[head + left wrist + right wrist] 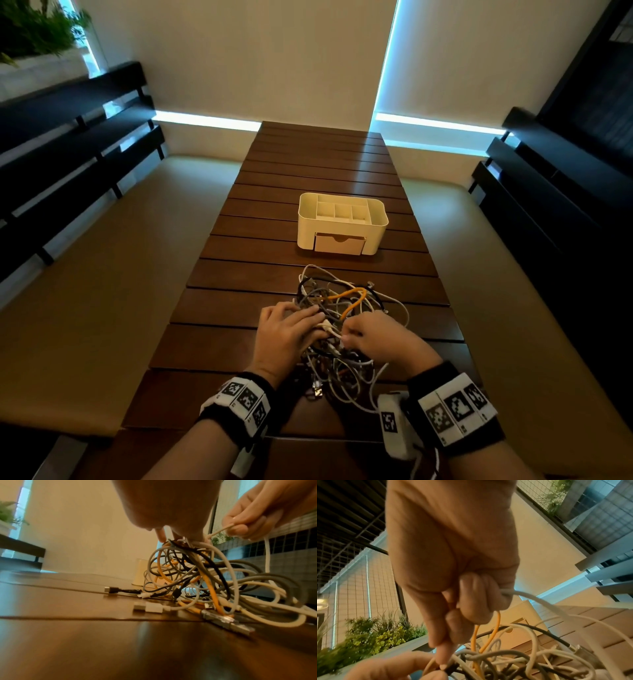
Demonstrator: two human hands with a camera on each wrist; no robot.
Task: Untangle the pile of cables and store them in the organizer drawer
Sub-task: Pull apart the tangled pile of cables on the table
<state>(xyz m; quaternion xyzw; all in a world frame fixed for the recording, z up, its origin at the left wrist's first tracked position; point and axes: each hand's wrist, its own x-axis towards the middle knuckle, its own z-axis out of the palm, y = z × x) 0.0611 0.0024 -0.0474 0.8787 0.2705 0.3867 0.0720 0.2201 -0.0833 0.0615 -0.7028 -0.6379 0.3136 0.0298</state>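
Note:
A tangled pile of cables (346, 318), white, grey, black and one orange cable (352, 296), lies on the wooden slat table (308, 171) in front of me. Beyond it stands the white organizer (342, 219), its small front drawer (339, 244) pushed in. My left hand (317, 323) sits on the pile's left side; in the left wrist view its fingertips (178, 536) pinch a bunch of strands at the top of the pile (205, 581). My right hand (347, 334) grips a white cable (539, 601) in curled fingers (471, 601).
Loose plugs lie on the table left of the pile: a white USB plug (149, 607) and a black one (115, 589). Cushioned benches (120, 257) with dark slatted backs flank the table on both sides. Bare slats stretch behind the organizer.

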